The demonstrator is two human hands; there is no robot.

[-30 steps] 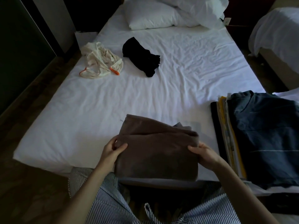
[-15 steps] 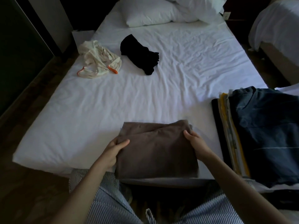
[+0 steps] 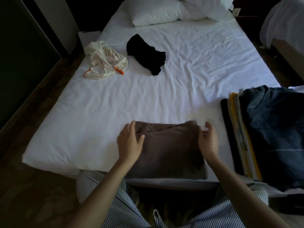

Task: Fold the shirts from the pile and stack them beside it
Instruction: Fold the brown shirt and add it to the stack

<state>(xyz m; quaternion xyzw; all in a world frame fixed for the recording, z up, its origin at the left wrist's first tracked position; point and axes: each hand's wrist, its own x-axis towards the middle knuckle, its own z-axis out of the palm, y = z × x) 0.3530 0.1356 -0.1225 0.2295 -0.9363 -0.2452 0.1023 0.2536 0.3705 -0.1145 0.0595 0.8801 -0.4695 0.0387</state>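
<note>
Brown shirt: the brown shirt (image 3: 166,145) lay folded into a thick rectangle at the lower middle of the frame, on the near edge of the bed, its near side reaching the mattress edge.
Left hand: the left hand (image 3: 130,143) was over the shirt's left edge, fingers straight and a little spread, thumb lying out over the brown cloth; it gripped nothing.
Right hand: the right hand (image 3: 208,140) was at the shirt's upper right corner, fingers loosely curved and blurred, nothing held in them; I could not tell whether it touched the cloth.
Folded stack: a stack of folded shirts (image 3: 236,129) sat at the right of the frame, near the brown shirt but apart from it, with a navy shirt (image 3: 276,129) on top and black, yellow and pale edges showing down its left side.
Loose garments: a crumpled cream garment (image 3: 105,63) with orange trim and a bunched black garment (image 3: 144,53) lay just beside each other in the upper left, well apart from the brown shirt.
Bed: the bed (image 3: 189,83) had a creased white sheet, with white pillows (image 3: 156,14) at the top of the frame.
Person: striped trousers (image 3: 115,206) showed at the bottom of the frame.
Room: a second bed (image 3: 286,18) stood in the upper right corner.
</note>
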